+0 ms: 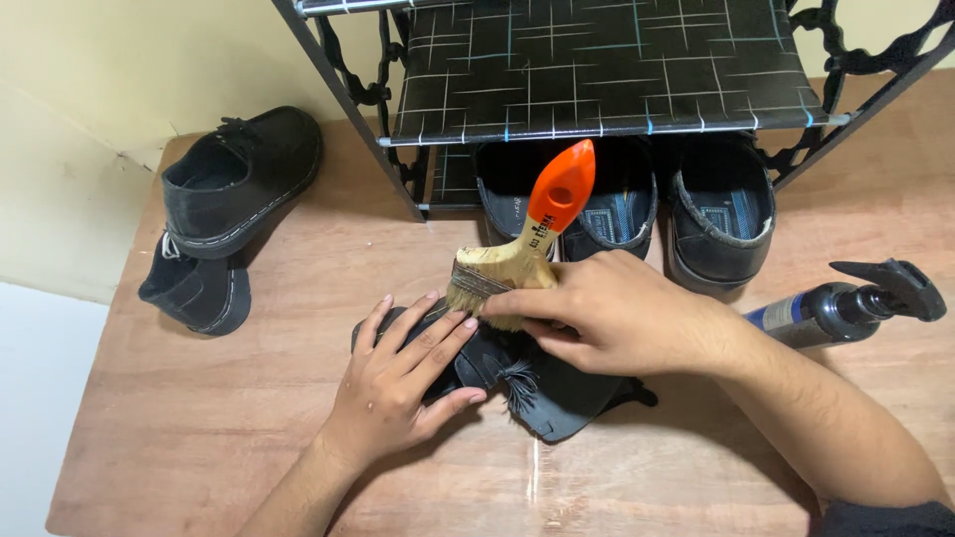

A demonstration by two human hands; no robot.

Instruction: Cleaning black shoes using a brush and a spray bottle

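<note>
R hand (607, 313) grips brush (517, 254) (orange handle) on black shoe (557, 393); L hand (403, 373) flat, open, pinning it

**Brush on black shoe, head view**

Right hand (607, 313) gripped a brush (522, 244), bristles against a black shoe (557, 393) on the wooden floor (249, 418). Left hand (398, 383) lay flat on the shoe's end. Spray bottle (846, 306) lay just beside the right forearm.
</note>
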